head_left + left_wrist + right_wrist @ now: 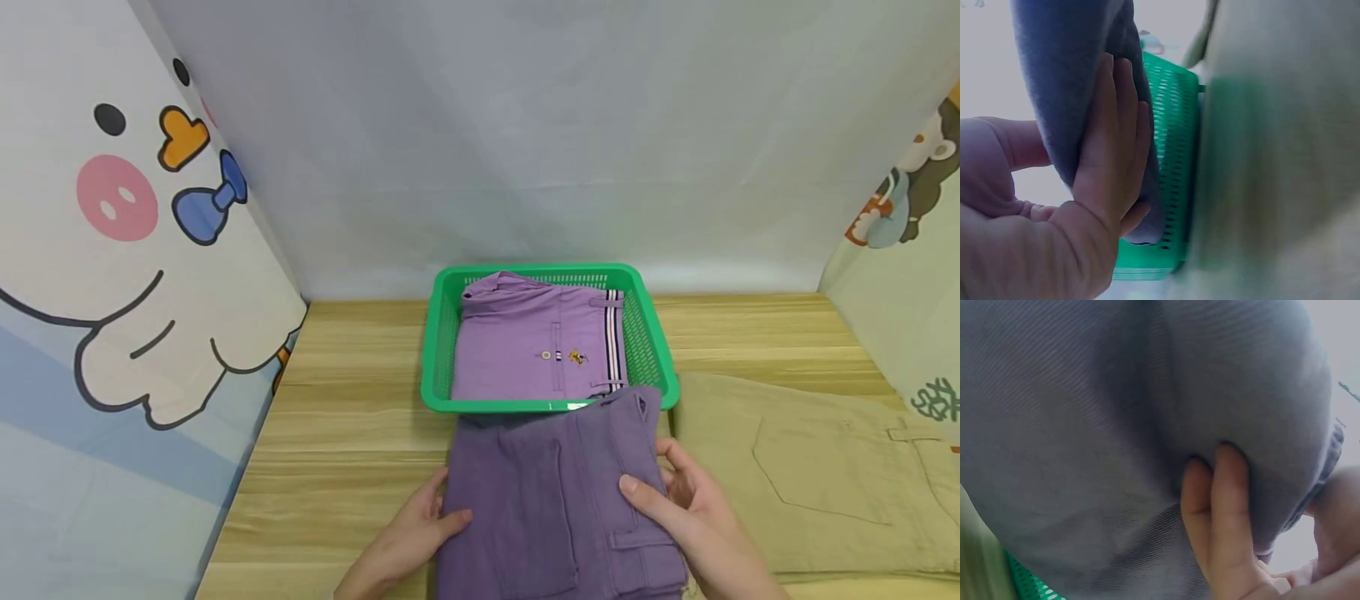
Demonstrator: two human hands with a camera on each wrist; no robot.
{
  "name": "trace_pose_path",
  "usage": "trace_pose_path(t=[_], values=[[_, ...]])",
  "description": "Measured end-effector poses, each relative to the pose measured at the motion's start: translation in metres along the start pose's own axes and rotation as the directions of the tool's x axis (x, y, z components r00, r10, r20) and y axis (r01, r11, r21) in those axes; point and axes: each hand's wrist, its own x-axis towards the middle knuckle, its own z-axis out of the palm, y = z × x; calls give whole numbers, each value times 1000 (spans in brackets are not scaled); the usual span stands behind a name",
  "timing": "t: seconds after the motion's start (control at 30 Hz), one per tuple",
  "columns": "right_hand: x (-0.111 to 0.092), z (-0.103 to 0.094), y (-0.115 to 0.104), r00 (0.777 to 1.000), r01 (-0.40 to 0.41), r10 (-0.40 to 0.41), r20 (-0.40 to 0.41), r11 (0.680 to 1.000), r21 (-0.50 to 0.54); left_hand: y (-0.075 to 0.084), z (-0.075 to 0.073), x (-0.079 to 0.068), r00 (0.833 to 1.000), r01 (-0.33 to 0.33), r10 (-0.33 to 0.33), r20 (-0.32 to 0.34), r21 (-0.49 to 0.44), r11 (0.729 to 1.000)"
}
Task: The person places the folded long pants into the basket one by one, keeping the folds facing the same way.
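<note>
Folded dark purple trousers [525, 500] are held up between both hands in front of a green basket [432, 333]. At their left edge the left hand [408, 533] grips them, thumb on top and fingers underneath. The right hand [697, 517] pinches the right side near a belt loop, its thumb on the upper face. In the right wrist view, two fingertips [1230, 481] press against the underside of the cloth. Inside the basket lie folded light purple trousers [517, 342] with a striped waistband and a small embroidered figure. The dark trousers' upper edge overlaps the basket's front rim in the head view.
Khaki trousers [817, 483] lie flat on the wooden table [337, 417] to the right, reaching close to the basket. A pale grey curtain [525, 142] hangs behind the table. Cartoon-printed panels [60, 250] stand along the left and right sides.
</note>
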Motion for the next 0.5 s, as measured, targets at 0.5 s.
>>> trace_pose_path(t=[0.5], values=[[-9,-19,-27,998,53,-51,-21,992,114,56,-8,-40,998,-41,40,46,26,999]])
